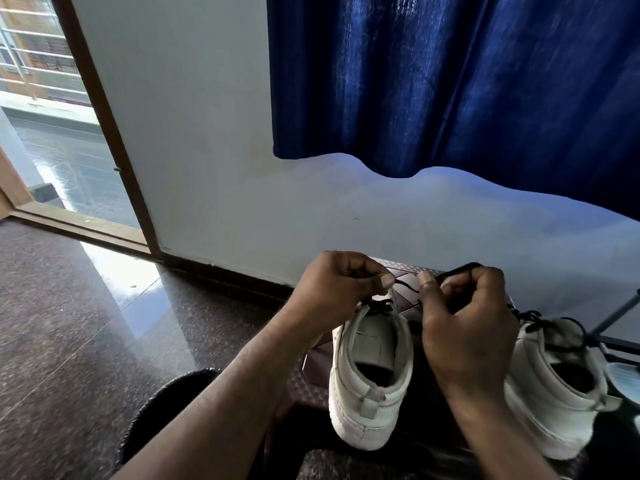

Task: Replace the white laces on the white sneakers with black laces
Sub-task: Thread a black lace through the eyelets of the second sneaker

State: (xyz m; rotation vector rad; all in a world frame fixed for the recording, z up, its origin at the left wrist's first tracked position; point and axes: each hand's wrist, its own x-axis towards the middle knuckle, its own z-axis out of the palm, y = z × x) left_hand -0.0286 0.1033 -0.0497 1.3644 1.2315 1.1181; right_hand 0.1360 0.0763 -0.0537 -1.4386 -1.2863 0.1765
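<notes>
You have one view only, a wide-angle camera worn on your head, so no part of the scene is shared with a second view. It faces forward and down toward the wall [207, 150], and your forearms enter from the bottom edge near 6 o'clock. It sits close to the work. Your left hand [341, 289] and right hand [464, 327] fill the lower centre, each pinching the black lace [462, 267] above the near sneaker [372, 382]. The second sneaker [550, 386] lies toward 4 o'clock. The door frame [111, 140] leans at 10 o'clock, the blue curtain [450, 81] fills 1 o'clock, and the dark floor [69, 323] spreads at 8 o'clock.
</notes>
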